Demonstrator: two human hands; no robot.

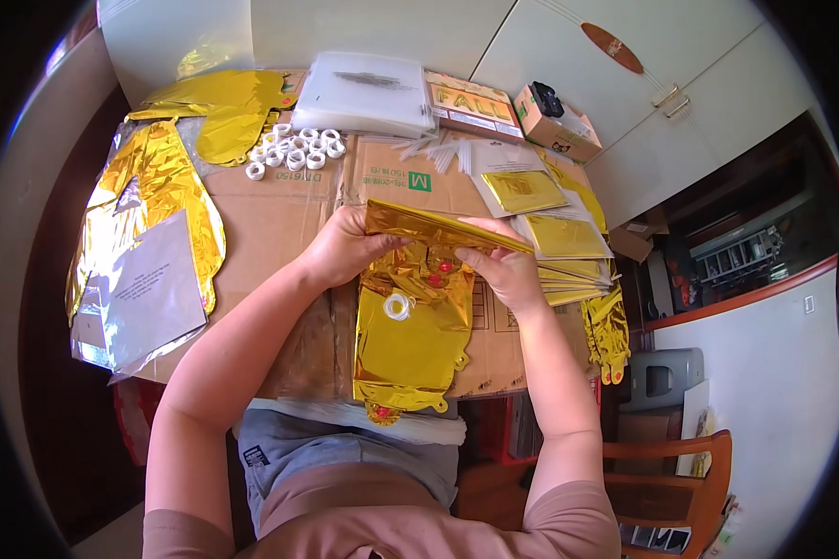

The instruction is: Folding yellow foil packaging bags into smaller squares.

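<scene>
My left hand (343,246) and my right hand (505,268) grip opposite ends of a folded gold foil balloon (438,226), deflated and raised above the cardboard-covered table. The fingers of both hands are closed on it, thumbs toward me. Beneath it lies more gold foil (403,349) with red spots, spread flat and hanging over the near table edge. On that foil rests a small coil of white ribbon (397,306). How the held balloon joins the foil below, if it does, cannot be made out.
Several white ribbon rolls (295,149) and a stack of clear plastic bags (364,98) sit at the back. Folded gold packets (564,236) pile up at right. Loose gold foil (154,154) and a grey printed bag (154,279) lie left. Two boxes (557,121) (475,104) stand far right.
</scene>
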